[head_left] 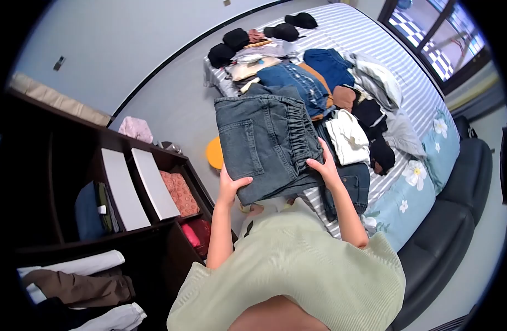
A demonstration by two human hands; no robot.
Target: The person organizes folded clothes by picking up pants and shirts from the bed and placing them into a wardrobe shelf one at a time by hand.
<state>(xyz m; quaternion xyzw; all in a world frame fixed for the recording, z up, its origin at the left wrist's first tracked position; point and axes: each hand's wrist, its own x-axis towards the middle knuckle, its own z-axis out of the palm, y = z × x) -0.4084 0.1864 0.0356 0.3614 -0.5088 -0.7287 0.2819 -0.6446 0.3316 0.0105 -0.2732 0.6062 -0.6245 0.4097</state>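
Observation:
Folded dark grey jeans (253, 146) with a gathered elastic waistband are held up in front of me, between both hands. My left hand (229, 185) grips their lower left edge, thumb on top and fingers hidden beneath. On the right side, my right hand (324, 164) pinches the waistband end, its thumb on the cloth. Behind the jeans, the bed (369, 44) with striped sheets carries piled clothes: blue jeans (294, 85), a folded white garment (348, 137) and dark folded trousers (352, 190) close to my right hand.
An open dark wardrobe (121, 138) stands at the left, with folded clothes, white drawer fronts (154, 182) and hanging trousers (82, 287). A yellow round stool (214, 153) is partly behind the jeans. Several black caps (301, 21) lie on the bed's far end. Floral pillows (405, 198) adjoin the black headboard (446, 220).

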